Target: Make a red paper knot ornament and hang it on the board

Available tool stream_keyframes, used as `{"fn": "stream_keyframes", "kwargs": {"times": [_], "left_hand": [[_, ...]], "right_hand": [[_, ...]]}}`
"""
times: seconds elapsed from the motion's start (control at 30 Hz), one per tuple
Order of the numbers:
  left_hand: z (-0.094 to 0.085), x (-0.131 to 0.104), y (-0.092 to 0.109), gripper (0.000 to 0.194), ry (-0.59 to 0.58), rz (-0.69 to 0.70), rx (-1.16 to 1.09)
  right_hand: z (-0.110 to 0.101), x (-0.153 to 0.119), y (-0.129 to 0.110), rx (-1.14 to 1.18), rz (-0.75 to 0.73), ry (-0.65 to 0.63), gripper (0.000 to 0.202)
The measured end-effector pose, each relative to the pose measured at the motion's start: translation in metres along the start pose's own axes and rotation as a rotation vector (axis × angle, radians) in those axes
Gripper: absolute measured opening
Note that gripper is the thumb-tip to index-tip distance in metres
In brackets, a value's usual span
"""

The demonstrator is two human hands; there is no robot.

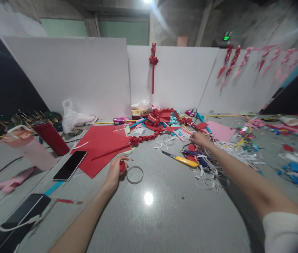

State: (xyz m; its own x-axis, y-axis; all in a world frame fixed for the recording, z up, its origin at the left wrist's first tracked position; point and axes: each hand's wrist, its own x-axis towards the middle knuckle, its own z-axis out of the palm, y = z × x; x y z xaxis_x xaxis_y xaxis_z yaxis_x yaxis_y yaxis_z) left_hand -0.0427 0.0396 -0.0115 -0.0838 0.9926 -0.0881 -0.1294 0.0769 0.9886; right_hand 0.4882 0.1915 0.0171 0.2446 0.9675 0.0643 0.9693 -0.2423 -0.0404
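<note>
The left hand (116,172) is curled around a small red paper piece (122,167), holding it just above or on the grey worktop (164,218). A thin grey ring (143,174) lies just to its right. The right hand (200,139) reaches to the near edge of the craft pile, fingers bent close together; whether they grip anything I cannot tell.

Between the forearms, the widest room runs from the ring toward the person. On its far right side, a yellow utility knife (186,161) points its blade leftward into the gap between the hands, its handle beside tangled white paper strips (212,179) under the right forearm. Farther out, a red paper chain (149,137) stretches from the red paper sheets (100,138) to the pile. The sheets' near corner and a black smartphone (70,166) border the left hand's outer side. White panels (170,73) close off the back.
</note>
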Motion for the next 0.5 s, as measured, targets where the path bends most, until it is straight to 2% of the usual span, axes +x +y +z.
{"fn": "stream_keyframes", "kwargs": {"times": [0.1,0.27,0.37,0.5], "left_hand": [[0.000,-0.001,0.001,0.033,0.000,0.001,-0.012],[0.001,-0.001,0.001,0.035,-0.005,0.005,-0.020],[0.002,-0.001,0.001,0.035,-0.011,0.004,-0.013],[0.002,-0.001,0.000,0.033,0.009,-0.001,0.014]], "right_hand": [[0.008,-0.007,-0.005,-0.050,0.021,-0.020,0.038],[0.011,-0.028,-0.002,-0.115,-0.051,0.003,0.038],[0.010,-0.044,0.007,-0.124,-0.074,0.020,0.039],[0.002,-0.068,0.028,-0.109,-0.020,0.056,0.042]]}}
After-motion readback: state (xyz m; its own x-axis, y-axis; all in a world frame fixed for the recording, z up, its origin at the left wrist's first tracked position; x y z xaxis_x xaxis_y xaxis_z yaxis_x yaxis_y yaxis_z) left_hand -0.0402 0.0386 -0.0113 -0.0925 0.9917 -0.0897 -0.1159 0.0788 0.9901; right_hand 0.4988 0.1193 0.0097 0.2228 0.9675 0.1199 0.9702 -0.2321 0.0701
